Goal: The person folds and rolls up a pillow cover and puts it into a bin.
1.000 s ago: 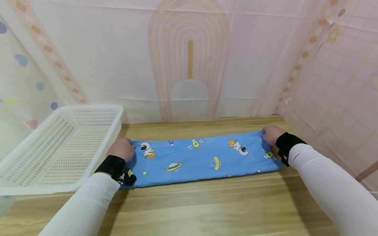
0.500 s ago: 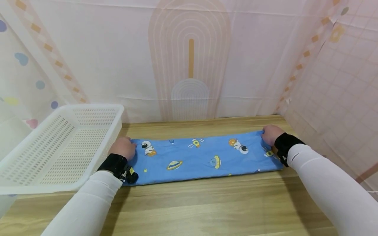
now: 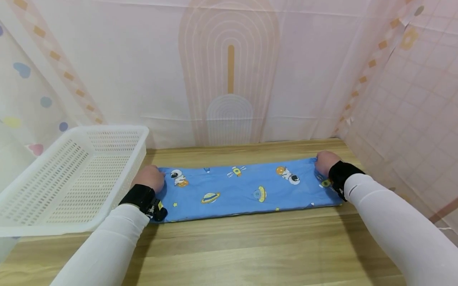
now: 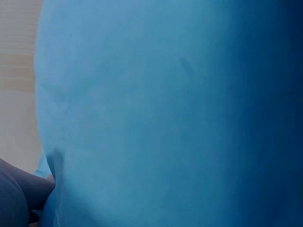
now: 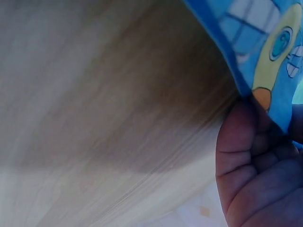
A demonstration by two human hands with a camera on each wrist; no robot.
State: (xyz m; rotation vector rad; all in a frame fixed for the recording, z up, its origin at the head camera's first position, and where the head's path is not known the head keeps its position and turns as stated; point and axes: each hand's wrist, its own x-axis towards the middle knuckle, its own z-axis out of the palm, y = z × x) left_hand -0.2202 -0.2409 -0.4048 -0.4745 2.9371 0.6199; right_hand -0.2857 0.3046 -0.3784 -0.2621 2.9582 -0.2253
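A blue cloth (image 3: 229, 190) printed with astronauts, planets and satellites lies folded in a long strip on the wooden table. My left hand (image 3: 149, 178) pinches its far left corner; in the left wrist view the blue fabric (image 4: 142, 113) fills most of the picture, with the fingers (image 4: 28, 189) at the lower left. At the far right corner, my right hand (image 3: 327, 163) pinches the cloth too. The right wrist view shows the thumb and curled fingers (image 5: 236, 142) gripping the cloth's edge, which hangs in a fold beside a satellite print.
A white perforated plastic basket (image 3: 139, 159) stands on the left, close by my left forearm. Bare wood (image 3: 250, 250) stretches in front of the cloth. Pale patterned curtains (image 3: 154, 79) close off the back and the right side.
Both hands keep hold of the cloth's corners. The near left edge of the cloth has shifted slightly away from me, and my right hand has come a little to the left.
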